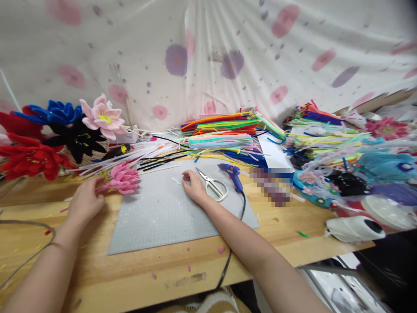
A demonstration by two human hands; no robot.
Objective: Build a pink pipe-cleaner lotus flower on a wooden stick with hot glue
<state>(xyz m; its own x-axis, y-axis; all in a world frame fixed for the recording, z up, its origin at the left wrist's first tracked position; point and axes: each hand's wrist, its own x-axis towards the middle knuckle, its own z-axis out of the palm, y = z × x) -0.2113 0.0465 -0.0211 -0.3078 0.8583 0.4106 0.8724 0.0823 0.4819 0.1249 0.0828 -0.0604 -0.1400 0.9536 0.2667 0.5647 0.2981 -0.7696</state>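
Observation:
My left hand (87, 198) is closed on the thin stem of a pink pipe-cleaner flower (124, 178), with the bloom pointing right over the left edge of a grey cutting mat (156, 221). On the mat, my right hand (194, 186) lies loosely curled, with nothing visible in its fingers. Small white scraps (175, 180) lie just left of its fingertips. White-handled scissors (217, 189) rest right beside this hand, blades pointing up and left. Past the scissors lies a blue glue gun (233, 174), its black cord running toward the table's front edge.
Finished red flowers (31, 156), a black flower (78, 141), a blue flower (61, 113) and a pale pink flower (103, 117) stand at left. Pipe-cleaner bundles (224, 126) line the back. A white thread spool (353, 229) sits at right. Pink scraps (221, 250) dot the wooden table.

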